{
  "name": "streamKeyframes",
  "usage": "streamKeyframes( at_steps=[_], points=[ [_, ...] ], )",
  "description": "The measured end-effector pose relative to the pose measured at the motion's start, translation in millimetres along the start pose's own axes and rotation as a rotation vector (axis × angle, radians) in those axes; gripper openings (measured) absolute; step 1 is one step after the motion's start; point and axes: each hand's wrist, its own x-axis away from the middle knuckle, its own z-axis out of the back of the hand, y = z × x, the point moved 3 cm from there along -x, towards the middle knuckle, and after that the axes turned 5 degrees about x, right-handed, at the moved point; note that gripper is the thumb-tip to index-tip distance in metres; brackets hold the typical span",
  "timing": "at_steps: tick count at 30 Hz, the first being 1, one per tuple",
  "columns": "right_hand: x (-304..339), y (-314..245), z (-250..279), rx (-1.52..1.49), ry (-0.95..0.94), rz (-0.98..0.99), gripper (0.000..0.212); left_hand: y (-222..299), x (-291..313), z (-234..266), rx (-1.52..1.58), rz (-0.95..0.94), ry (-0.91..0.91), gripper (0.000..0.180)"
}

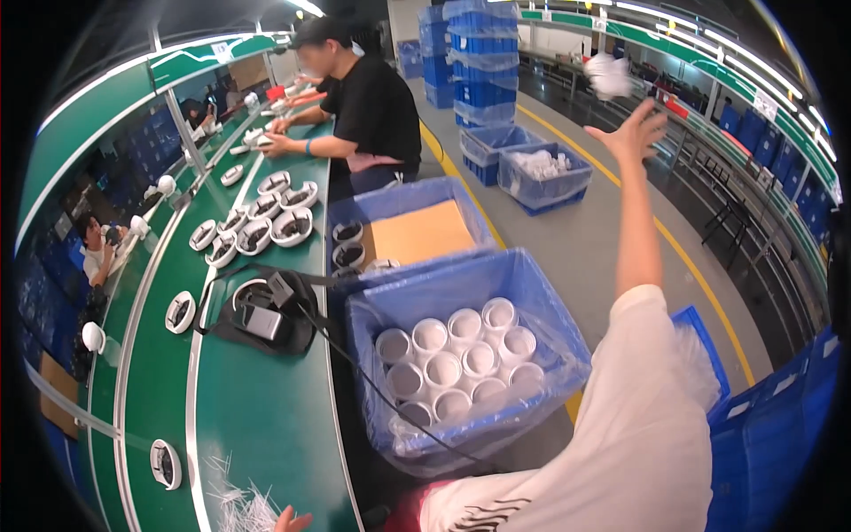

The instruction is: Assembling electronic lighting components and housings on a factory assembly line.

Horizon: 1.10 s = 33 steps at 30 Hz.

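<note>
My right arm stretches far out over the aisle, and my right hand (634, 133) is open with its fingers spread. Above it, apart from the fingertips, a crumpled white bundle (609, 76), blurred by motion, hangs in the air; it looks like thin plastic. Only the fingertips of my left hand (292, 521) show at the lower edge, apart and with nothing seen in them. They are beside a loose pile of thin white strips (244, 507) on the green workbench (275, 408). The rest of that hand is cut off.
A blue lined bin (474, 270) holds several white cups (443, 368). Behind it is another bin with cardboard (421, 232). On the bench lie white ring-shaped housings (291, 227) and a black bag (292, 310). A co-worker (377, 111) stands ahead. A blue crate (542, 168) holds white wrapping.
</note>
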Motion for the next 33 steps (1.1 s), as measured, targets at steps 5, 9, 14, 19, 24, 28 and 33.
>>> streamKeyframes(
  at_steps=[5, 9, 14, 19, 24, 28, 33],
  points=[
    [46.8, -14.7, 38.0, -0.307, 0.538, 0.262, 0.105, 18.0, 19.2, 3.1, 0.040, -0.032, 0.072, 0.056],
    [74.0, -23.6, 62.9, -0.567, 0.644, 0.404, 0.088, 13.5, 43.6, 10.6, -0.007, 0.032, 0.154, 0.050],
    [172.0, -81.8, 111.5, -1.177, 0.383, 0.691, 0.077, -23.1, 95.5, 21.7, 0.087, 0.041, 0.463, 0.035],
    [390.5, -153.5, 173.9, -1.645, -0.629, 1.095, 0.065, -51.7, 164.4, 19.0, 0.074, -0.058, 1.004, 0.020],
    [551.5, -147.9, 302.0, -1.774, -1.238, 1.965, 0.057, -35.9, 187.5, 12.2, 0.082, -0.235, 1.089, 0.025],
    [607.9, -135.7, 373.5, -1.639, -1.425, 2.257, 0.080, -39.8, 268.3, -13.2, 0.073, -0.114, 1.300, 0.022],
    [643.8, -117.6, 376.9, -1.058, -1.108, 2.784, 0.090, -73.0, 327.3, -51.0, 0.190, 0.049, 1.518, 0.020]
  ],
)
